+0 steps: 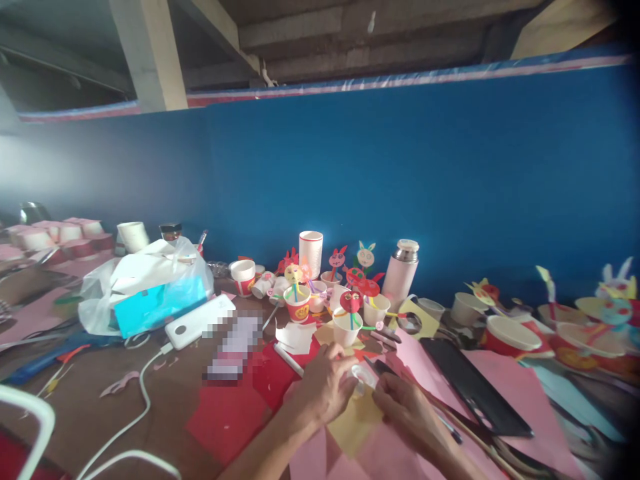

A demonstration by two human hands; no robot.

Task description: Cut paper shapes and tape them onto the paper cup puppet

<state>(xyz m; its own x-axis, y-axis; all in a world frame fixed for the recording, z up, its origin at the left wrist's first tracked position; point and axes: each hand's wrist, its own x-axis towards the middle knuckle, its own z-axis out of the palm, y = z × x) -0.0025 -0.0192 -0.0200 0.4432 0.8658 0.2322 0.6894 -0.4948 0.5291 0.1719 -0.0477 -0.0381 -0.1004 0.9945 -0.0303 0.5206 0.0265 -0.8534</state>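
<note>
My left hand (325,381) is closed, its thumb and fingertips around the edge of a clear ring that looks like a roll of tape (364,377). Close beside it, my right hand (406,404) is closed on a dark pointed tool (381,367), perhaps scissors; most of it is hidden in the fingers. Under both hands lies yellow paper (354,427) on top of pink paper. Just beyond them stands a white paper cup (347,328) with a red paper face (351,302) on a stick.
Several decorated cups and a pink thermos (400,275) stand along the blue wall. At left are a plastic bag (155,273), a white power bank (200,321) with its cable, and red paper (233,417). A black flat case (477,387) and a pen (450,428) lie at right.
</note>
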